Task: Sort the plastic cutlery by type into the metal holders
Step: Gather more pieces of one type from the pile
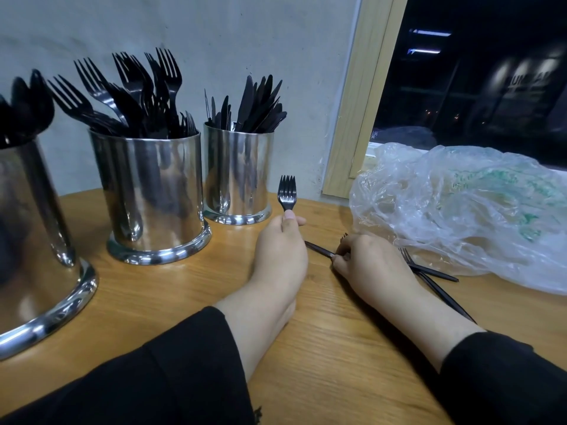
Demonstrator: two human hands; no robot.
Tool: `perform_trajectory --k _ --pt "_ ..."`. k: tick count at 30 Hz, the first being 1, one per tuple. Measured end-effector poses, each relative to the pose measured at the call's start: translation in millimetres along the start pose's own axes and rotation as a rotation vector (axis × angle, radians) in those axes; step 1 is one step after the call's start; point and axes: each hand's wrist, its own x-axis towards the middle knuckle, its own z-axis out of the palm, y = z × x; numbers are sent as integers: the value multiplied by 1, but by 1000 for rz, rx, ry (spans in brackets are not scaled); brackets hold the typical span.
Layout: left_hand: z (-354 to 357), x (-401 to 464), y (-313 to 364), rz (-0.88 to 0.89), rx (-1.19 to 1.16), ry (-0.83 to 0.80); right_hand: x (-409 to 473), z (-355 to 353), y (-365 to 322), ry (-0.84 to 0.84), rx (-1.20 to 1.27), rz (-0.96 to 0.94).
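Left hand [280, 246], resting on the wooden worktop [190, 289] near its middle, pinching the handle of 1 black plastic fork [287, 193] between thumb and forefinger; fork upright, tines up, just beside the base of the far holder. Right hand [365, 260], knuckles up on the worktop, fingers curled round the handle of a second black plastic fork [319, 248] lying flat, handle end pointing toward the left hand, tines mostly hidden beyond the fingers.

Along the worktop's far-left edge, against the grey wall [276, 32], 3 shiny cylindrical metal holders in a row. Nearest, at the left edge: holder [36, 240] with black plastic spoons [27, 105], only partly in view. Middle holder [150, 194] crammed with black plastic forks [132, 96], tines up and fanned outward. Far holder [237, 173] with black plastic knives [254, 105], blades up.

Toward the worktop's right edge: crumpled clear plastic bag [460, 210] with green print, reaching the window ledge. Beside the right wrist, at the bag's near rim, 2 loose black plastic forks [429, 271] lying flat and crossed, one partly hidden under the wrist. Black sleeves [184, 378] covering both forearms. Dark window [475, 72] with pale wooden frame at the far-right corner.
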Motion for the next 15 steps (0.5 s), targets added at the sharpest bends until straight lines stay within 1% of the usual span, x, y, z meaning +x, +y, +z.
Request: perform_trajectory --k 3,5,9,11,13,15 --pt "0 1 2 0 -54 58 0 2 0 -23 84 15" --pt "1 1 3 12 -87 85 -1 1 0 -5 134 19" --pt "1 1 4 71 -100 93 -2 -13 2 178 388 46" --pt "1 0 4 82 -95 106 -8 -19 -3 235 527 17" --pt "2 0 3 80 -89 125 -16 -21 -12 212 624 -41" --pt "2 0 3 80 -94 123 -25 -19 -24 144 700 -79"
